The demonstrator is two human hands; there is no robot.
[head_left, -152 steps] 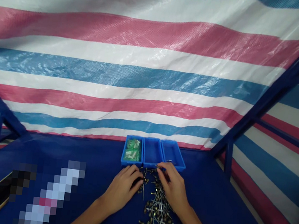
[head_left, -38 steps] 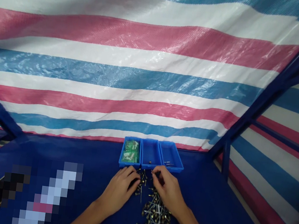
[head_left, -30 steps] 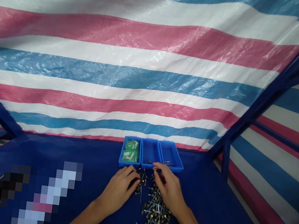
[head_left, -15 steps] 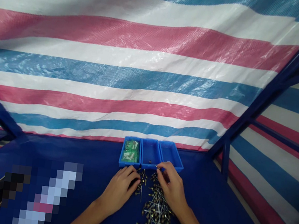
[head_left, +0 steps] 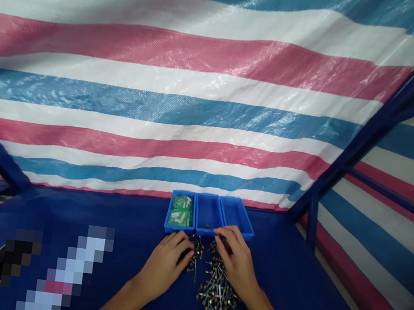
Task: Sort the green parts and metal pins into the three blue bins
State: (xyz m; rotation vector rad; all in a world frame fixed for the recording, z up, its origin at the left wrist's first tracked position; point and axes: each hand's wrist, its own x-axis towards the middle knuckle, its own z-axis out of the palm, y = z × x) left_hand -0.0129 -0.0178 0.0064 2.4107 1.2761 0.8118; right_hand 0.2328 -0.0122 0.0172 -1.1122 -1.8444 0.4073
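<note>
My left hand (head_left: 167,260) lies at the left of a small cluster of brass-headed metal pins (head_left: 198,249). Its thumb and index fingertips come together at that cluster, and whatever is between them is hidden. On the right, my right hand (head_left: 236,261) reaches over a larger pile of similar pins (head_left: 216,297) with silvery shanks. Its fingertips are at the near edge of the middle blue bin (head_left: 208,206), thumb and index slightly apart, with no piece visible between them. One tiny dark piece (head_left: 208,225) lies inside that bin.
To the left, a blue bin (head_left: 166,220) holds green-and-white packets (head_left: 181,209). Another blue bin (head_left: 238,211) adjoins on the right. Blurred objects (head_left: 64,268) lie on the blue tabletop (head_left: 127,215) at left. Striped sheeting (head_left: 160,104) and blue frame bars (head_left: 334,175) enclose the table.
The small metal piece at my right fingertips no longer shows there. My right fingers have shifted slightly left over the bin's near edge. My left hand has stayed in place.
</note>
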